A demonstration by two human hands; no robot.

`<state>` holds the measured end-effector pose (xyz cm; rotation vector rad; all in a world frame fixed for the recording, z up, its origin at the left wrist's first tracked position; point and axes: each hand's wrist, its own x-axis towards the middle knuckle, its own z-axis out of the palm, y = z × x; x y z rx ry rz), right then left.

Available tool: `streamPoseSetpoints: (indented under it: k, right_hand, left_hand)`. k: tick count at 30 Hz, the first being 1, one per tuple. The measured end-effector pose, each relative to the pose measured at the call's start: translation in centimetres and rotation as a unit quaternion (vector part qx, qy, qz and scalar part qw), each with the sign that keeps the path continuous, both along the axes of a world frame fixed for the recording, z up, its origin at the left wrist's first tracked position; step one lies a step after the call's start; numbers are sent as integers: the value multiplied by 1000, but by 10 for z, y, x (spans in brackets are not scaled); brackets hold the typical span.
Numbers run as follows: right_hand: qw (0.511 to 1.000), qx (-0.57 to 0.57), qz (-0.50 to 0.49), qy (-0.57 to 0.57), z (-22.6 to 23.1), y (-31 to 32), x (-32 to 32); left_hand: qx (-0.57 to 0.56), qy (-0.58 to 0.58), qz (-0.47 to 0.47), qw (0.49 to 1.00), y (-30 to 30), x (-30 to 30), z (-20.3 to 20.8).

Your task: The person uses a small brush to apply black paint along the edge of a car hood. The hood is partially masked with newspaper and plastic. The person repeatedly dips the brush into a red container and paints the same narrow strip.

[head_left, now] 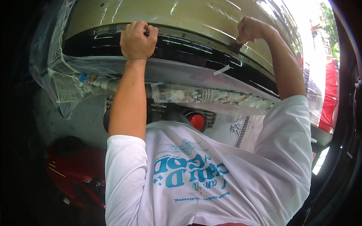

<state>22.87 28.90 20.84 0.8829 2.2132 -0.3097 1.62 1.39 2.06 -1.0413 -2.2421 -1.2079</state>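
Note:
A car body panel (151, 13) in gold-olive paint spans the top, with a glossy black lower section (102, 47) below it. A dull, rough strip (171, 32) runs along their border. My left hand (136, 40) is at this strip, its fingers curled and closed; whatever they may hold is hidden. Farther right, my right hand (250, 30) pinches a small dark tool (234, 47), which meets the strip near its right part. The tool's exact kind cannot be made out. A short piece of pale tape (221, 70) sticks to the black section.
Clear plastic sheeting (41, 49) and newspaper (188, 93) cover the parts below and left of the panel. An orange-red round thing (197, 120) shows beneath me. A floor grate (242, 131) lies to the right, a dark red vehicle (75, 173) at lower left.

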Motion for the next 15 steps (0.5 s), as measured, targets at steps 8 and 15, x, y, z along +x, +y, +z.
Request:
streamPoseSetpoints:
  k: [8, 15]
  right_hand:
    - [965, 179, 12, 191, 0, -68, 60]
    - [981, 127, 92, 116, -2, -28, 25]
  left_hand:
    - [-3, -5, 18, 1000, 0, 0, 0]
    - [-16, 8, 31, 999, -1, 2, -2]
